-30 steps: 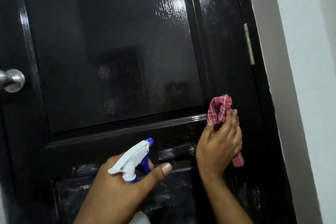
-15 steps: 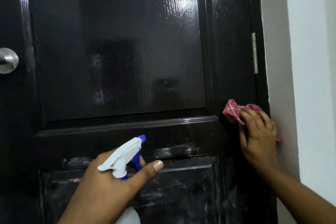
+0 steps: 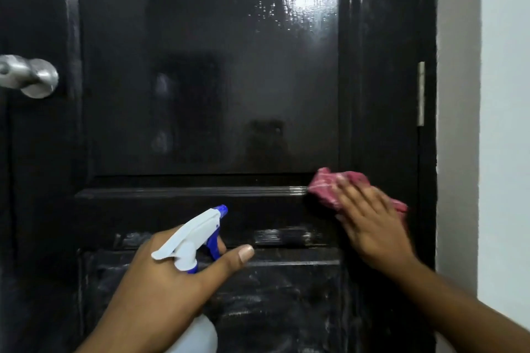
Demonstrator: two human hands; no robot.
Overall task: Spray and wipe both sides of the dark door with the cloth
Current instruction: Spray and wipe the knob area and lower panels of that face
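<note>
Head view | right hand (image 3: 372, 226) lay flat, fingers spread, pressing red checked cloth (image 3: 324, 186) on dark door (image 3: 200, 66) at right end of moulding (image 3: 186, 190), below hinge (image 3: 421, 94) | left hand (image 3: 160, 289) gripped white-and-blue spray bottle (image 3: 192, 238), thumb out, nozzle toward door | knob (image 3: 34, 77) at left.

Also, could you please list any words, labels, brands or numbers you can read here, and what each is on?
There are none: the spray bottle, the red cloth, the dark door, its knob and hinge show no writing.
</note>
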